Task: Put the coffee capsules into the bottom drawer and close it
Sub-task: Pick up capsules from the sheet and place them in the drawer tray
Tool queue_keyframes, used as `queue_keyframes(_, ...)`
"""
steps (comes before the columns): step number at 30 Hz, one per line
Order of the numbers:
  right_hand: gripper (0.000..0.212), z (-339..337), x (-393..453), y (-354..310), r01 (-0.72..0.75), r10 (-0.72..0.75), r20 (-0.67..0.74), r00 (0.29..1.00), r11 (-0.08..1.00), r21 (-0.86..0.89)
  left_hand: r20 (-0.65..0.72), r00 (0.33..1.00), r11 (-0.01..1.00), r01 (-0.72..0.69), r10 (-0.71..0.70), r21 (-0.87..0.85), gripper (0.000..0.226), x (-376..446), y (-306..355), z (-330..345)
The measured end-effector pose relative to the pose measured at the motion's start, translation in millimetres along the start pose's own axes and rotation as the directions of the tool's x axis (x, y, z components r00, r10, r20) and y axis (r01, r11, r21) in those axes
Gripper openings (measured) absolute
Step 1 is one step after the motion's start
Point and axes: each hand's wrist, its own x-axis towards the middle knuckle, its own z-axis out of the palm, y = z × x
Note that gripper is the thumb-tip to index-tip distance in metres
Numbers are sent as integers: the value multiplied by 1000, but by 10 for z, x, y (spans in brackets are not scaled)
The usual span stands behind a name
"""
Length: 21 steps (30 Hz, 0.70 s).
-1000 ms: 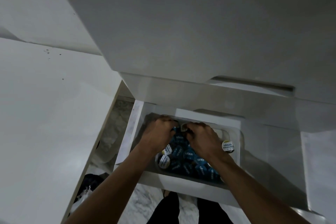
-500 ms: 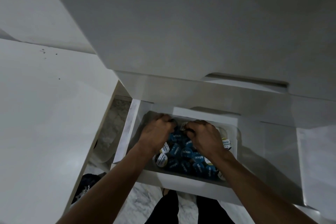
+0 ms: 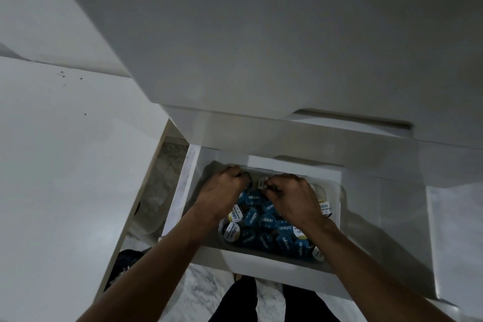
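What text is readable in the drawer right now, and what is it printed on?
"excelso": white lettering, as best it reads, on the round blue foil lids of the coffee capsules in the clear plastic tray.
White-lidded capsules: same brand word, smaller lines too blurred.
White-lidded capsule at the right edge: print too small to read.
No other text.

The word "EXCELSO" can be read in white letters on the round blue lids of the coffee capsules [image 3: 267, 219] in the lower middle of the frame, while the small print on the white and yellow lids [image 3: 325, 208] is too tiny to read.
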Motion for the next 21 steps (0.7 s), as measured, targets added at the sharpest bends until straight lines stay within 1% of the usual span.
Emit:
queue_keyframes(5,13,-11,-11,1,-32,32,22,999,999,15,-7,1000,1000,-9,9,-25,20,-42,-27,-10)
queue_keyframes(10,11,-37,-6,-6,-39,40,35,999,999,-2,-4,1000,1000,6,-6,-18,24,-89,-33,-44)
queue_keyframes(13,16,-56,-1,-31,-80,80,61,995,997,-7,-3,1000,1000,3,-3,-8,24,-90,-38,-64)
queue_keyframes(18,20,-76,4,-49,-105,108,94,990,994,-29,-5,1000,1000,12,-12,-17,19,-127,-35,-63)
queue_keyframes(21,22,-46,22,-41,-127,127,98,987,992,-11,-10,1000,999,23,-24,-23,23,-134,-27,-68)
